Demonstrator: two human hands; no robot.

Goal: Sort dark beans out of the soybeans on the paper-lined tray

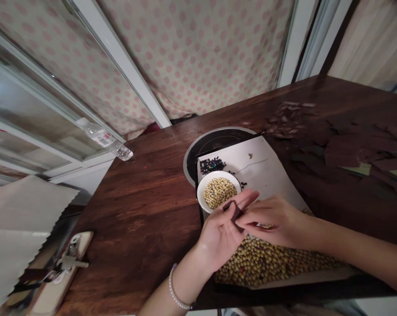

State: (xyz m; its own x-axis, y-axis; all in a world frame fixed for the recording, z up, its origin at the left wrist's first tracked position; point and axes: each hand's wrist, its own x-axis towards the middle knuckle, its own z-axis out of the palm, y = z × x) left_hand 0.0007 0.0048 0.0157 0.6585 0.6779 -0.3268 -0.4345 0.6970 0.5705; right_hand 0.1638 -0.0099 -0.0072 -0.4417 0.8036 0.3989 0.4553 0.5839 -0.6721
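Note:
My left hand [214, 241] is turned palm up, its thumb pressing a small, flat, dark brown folded piece [237, 214] against the fingers. From the right, the fingertips of my right hand [280, 221] pinch the same piece. Just beyond the hands, a white bowl [201, 198] holds small pale yellow bean-like balls [219, 192]. Below the hands, many larger, duller yellow-green ones [260, 263] cover the near part of a paper-lined black tray [275, 173]. Shiny black beads [211, 165] lie heaped in the tray's far left corner, with a few loose beside the bowl.
A round black plate with a silver rim [190, 149] lies under the tray's far end. Dark brown pieces [290, 118] are scattered at the right. A plastic bottle [104, 138] lies at the table's left edge; keys [69, 261] rest on a pale flat object [53, 294].

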